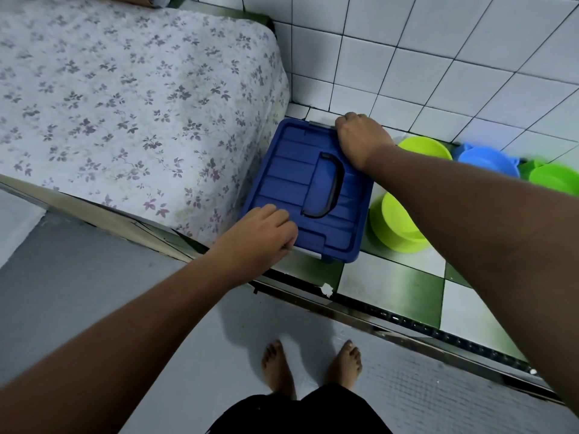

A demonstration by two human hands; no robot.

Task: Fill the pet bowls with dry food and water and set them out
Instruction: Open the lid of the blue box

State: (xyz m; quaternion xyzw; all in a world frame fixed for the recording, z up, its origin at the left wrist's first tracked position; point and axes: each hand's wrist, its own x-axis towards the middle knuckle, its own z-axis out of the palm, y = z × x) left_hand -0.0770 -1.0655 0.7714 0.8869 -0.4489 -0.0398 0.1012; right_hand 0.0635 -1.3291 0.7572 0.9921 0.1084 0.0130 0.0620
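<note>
A blue plastic storage box with a dark carry handle in its lid (291,173) stands on the tiled floor against the wall. My left hand (260,239) grips the lid's near edge by a grey clasp. My right hand (360,139) is closed over the far corner by the other clasp. Just right of the box lie pet bowls: a lime green one (394,227), a second green one (429,148) behind it, a blue one (488,161) and another green one (554,180) at the far right. The box's contents are hidden.
A mattress with a floral sheet (125,98) presses against the box's left side. White wall tiles (438,57) rise behind. A metal door track (391,321) divides the green-and-white tiles from the grey floor where my bare feet (310,364) stand.
</note>
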